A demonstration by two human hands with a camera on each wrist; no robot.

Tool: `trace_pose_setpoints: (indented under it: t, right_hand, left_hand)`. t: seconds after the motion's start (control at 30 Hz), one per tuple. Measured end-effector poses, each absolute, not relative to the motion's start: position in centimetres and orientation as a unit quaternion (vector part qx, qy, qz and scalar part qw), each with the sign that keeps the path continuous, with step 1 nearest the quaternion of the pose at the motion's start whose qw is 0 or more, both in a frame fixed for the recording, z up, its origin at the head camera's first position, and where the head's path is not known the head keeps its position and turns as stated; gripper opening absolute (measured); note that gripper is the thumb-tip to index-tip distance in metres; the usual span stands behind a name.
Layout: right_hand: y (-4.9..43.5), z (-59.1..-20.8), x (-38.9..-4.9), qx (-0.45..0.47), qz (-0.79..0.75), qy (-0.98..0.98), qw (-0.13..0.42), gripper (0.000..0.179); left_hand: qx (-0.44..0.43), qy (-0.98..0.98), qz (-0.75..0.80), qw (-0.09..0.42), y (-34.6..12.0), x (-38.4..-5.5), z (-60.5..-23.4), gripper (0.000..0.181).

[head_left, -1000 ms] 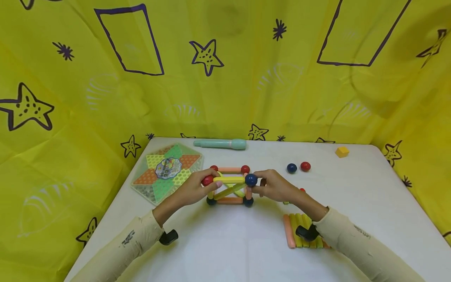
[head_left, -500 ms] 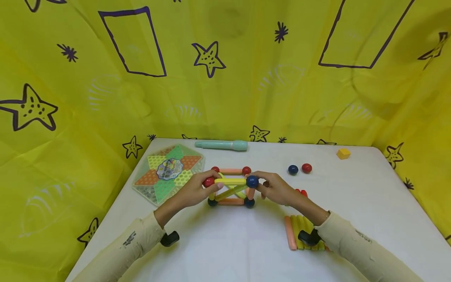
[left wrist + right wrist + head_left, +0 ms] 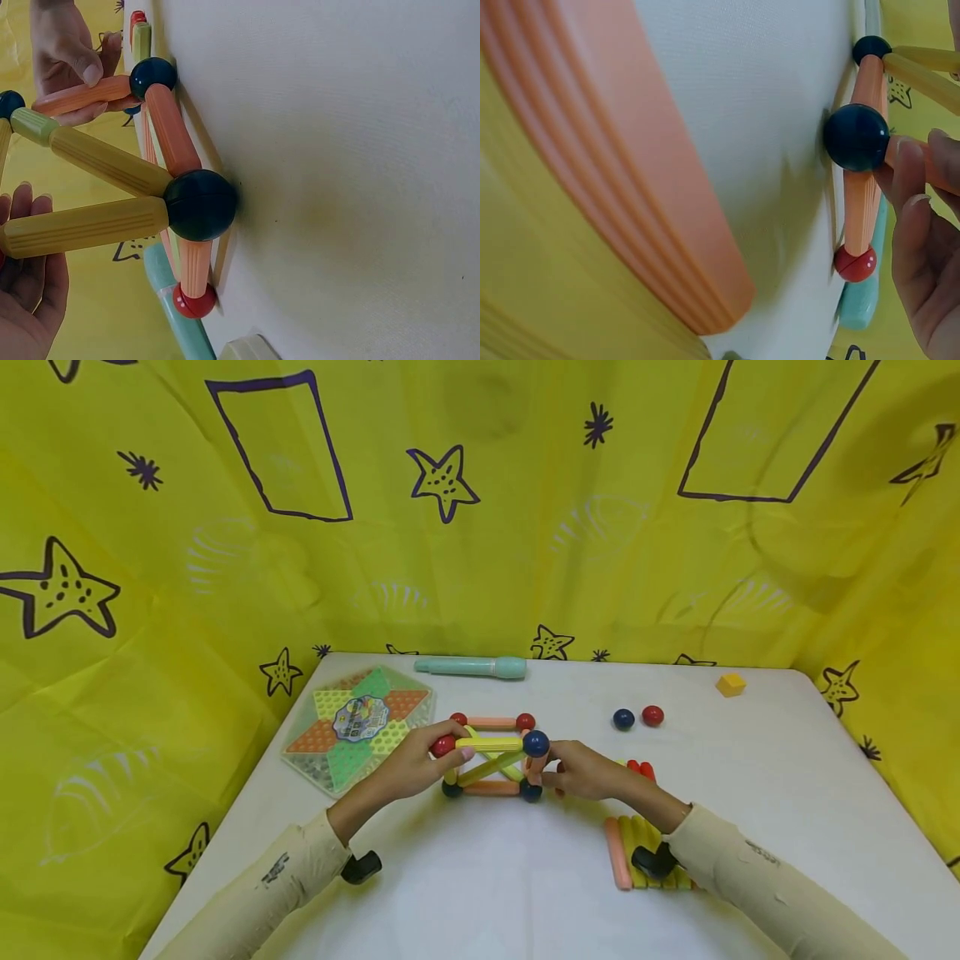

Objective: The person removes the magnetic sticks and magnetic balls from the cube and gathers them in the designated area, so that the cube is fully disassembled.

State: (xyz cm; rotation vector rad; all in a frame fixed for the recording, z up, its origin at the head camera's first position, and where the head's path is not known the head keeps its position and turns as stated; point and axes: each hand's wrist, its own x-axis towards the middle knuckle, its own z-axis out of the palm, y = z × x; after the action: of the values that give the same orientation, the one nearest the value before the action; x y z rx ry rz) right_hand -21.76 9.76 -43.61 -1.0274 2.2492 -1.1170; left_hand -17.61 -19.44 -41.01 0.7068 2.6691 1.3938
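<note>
A frame of ribbed sticks and balls stands on the white table, red balls at its far side and dark blue balls point(image 3: 530, 792) at its near base. My left hand point(image 3: 412, 767) grips its upper near left corner, at a red ball point(image 3: 443, 746) and the end of a yellow stick point(image 3: 480, 744). That stick runs across to an upper blue ball point(image 3: 536, 743). With thumb and fingers my right hand point(image 3: 587, 771) pinches the upright pink stick point(image 3: 90, 94) under that ball. The pink stick meets a lower blue ball point(image 3: 153, 78). A yellow diagonal stick point(image 3: 491, 767) crosses the near side.
A hexagonal star-patterned board point(image 3: 348, 768) lies at left, a teal tube point(image 3: 468, 667) behind the frame. Loose blue point(image 3: 623, 719) and red balls point(image 3: 652, 716) and a yellow block point(image 3: 731, 685) lie at right. Several pink and yellow sticks point(image 3: 618, 853) lie beside my right forearm.
My right hand has slid down from beside the upper blue ball to the upright pink stick. My left hand keeps its grip at the red ball corner.
</note>
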Motion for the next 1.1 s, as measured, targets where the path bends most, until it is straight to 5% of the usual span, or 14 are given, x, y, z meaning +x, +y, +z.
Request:
trace_pose_setpoints:
  t: [0.5, 0.77, 1.1]
  right_hand:
    - [10.9, -43.4, -22.1, -0.302, -0.437, 0.823, 0.2, 0.015]
    - [19.3, -41.3, -20.7, -0.278, -0.488, 0.799, 0.215, 0.075]
    - [32.4, -42.8, -15.4, -0.223, -0.44, 0.848, 0.195, 0.054]
  left_hand:
    - [0.237, 0.857, 0.457, 0.026, -19.3, -17.5, -40.9, 0.013]
    - [0.234, 0.861, 0.451, 0.027, -19.4, -17.5, -40.9, 0.015]
    - [0.227, 0.867, 0.444, 0.019, -19.8, -17.3, -41.1, 0.015]
